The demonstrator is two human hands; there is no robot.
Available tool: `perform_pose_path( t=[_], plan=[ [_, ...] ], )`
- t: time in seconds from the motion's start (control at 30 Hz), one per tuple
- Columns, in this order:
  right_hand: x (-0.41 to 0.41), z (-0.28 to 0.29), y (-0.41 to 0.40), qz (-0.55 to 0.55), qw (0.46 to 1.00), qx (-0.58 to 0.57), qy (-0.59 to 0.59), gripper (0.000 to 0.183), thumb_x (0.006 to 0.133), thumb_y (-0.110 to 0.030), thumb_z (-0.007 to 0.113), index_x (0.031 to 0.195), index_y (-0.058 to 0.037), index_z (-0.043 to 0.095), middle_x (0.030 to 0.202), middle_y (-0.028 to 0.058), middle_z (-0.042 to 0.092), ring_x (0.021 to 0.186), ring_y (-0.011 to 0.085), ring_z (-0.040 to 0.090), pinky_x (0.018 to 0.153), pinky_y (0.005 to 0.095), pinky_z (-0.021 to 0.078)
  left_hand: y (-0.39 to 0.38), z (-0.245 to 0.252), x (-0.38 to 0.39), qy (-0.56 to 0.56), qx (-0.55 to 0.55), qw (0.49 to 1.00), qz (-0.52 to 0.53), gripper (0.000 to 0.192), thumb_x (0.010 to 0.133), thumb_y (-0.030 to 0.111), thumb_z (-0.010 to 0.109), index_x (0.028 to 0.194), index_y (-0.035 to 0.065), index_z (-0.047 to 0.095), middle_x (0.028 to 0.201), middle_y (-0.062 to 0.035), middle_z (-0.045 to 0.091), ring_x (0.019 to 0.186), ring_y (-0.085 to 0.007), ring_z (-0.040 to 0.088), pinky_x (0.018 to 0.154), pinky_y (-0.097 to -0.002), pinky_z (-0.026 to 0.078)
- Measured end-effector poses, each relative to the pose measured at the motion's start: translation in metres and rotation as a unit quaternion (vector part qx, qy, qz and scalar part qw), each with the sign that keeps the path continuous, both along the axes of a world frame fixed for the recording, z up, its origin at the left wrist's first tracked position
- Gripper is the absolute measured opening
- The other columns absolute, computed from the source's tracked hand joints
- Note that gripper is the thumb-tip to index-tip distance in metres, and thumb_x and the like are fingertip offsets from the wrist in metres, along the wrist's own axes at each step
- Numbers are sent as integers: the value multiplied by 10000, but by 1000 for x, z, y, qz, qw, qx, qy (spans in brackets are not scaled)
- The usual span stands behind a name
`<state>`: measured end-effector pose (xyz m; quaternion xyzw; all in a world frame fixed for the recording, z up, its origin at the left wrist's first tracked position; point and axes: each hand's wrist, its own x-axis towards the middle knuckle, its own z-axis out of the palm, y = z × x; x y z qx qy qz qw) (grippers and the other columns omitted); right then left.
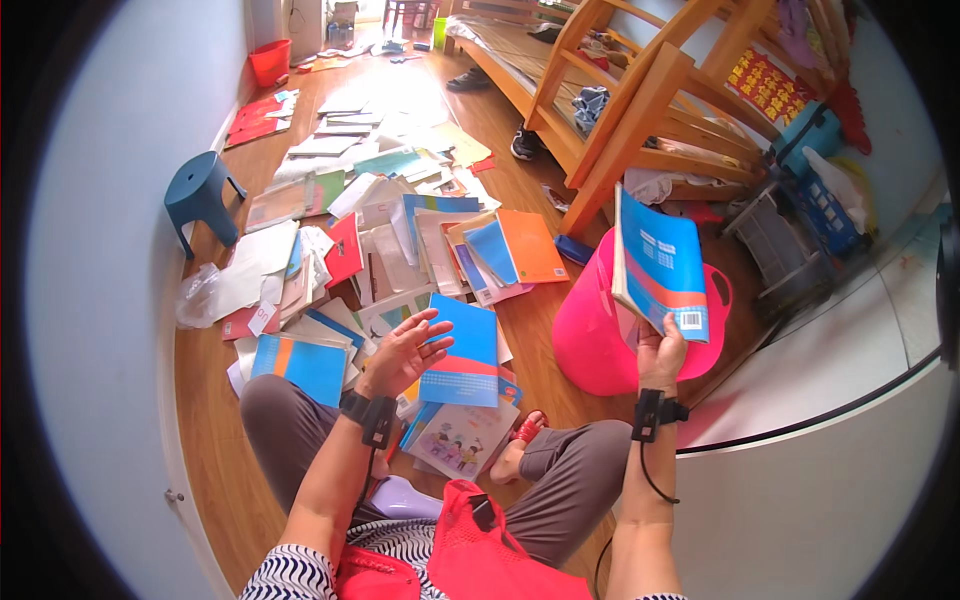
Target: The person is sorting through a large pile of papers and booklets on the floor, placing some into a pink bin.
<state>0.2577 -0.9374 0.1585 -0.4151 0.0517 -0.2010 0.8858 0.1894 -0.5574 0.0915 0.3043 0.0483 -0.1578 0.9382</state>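
Note:
My right hand (661, 354) grips the lower edge of a blue paperback book (658, 259) with an orange-red band and a barcode. The book is held upright over a pink plastic tub (589, 322), whose inside is mostly hidden behind it. My left hand (407, 346) hangs in the air with fingers apart and nothing in it. Just beside it lies another blue book (463, 330) with a red band, on top of the pile. Nearer my feet is a pale book with cartoon children (459, 442) on its cover.
Books and papers spread far across the wooden floor, among them an orange book (531, 247) and a red booklet (345, 249). A blue stool (202, 191) stands left by the wall. At right are a wooden bunk bed (619, 112) and a white cabinet (810, 480).

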Motion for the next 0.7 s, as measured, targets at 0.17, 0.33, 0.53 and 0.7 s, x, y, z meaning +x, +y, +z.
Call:
perform_pose_path(
  t=[0.17, 0.33, 0.53, 0.7],
  plan=[
    [9, -21, -48, -74, 995, 20, 65, 340, 865, -37, 442, 1201, 3, 406, 1105, 163, 547, 986, 316, 580, 849, 422, 525, -2, -9, -2, 21, -6, 1000, -4, 311, 933, 171, 477, 1220, 59, 433, 1097, -111, 578, 938, -217, 598, 817, -327, 510],
    [38, -79, -107, -88, 981, 49, 165, 283, 793, 21, 435, 1076, 13, 447, 1035, 180, 565, 995, 351, 566, 884, 495, 500, -6, -20, -1, 48, 1, 999, -11, 261, 926, 168, 492, 1163, 60, 468, 1059, -103, 585, 924, -201, 599, 807, -321, 514],
    [62, -96, -115, -65, 968, 42, 238, 287, 825, -121, 565, 1072, -11, 469, 1058, 143, 564, 987, 316, 563, 904, 502, 471, 0, -39, -3, 74, 9, 997, -2, 291, 911, 157, 510, 1177, 51, 460, 1069, -103, 588, 932, -212, 602, 813, -339, 501],
    [55, -91, -95, -39, 898, -94, 428, 441, 833, -296, 621, 1123, -11, 450, 1091, 169, 503, 999, 277, 528, 791, 468, 470, 3, -46, -2, 91, 22, 996, 8, 282, 901, 153, 525, 1158, 47, 472, 1060, -107, 593, 916, -217, 610, 804, -340, 502]
  ],
)
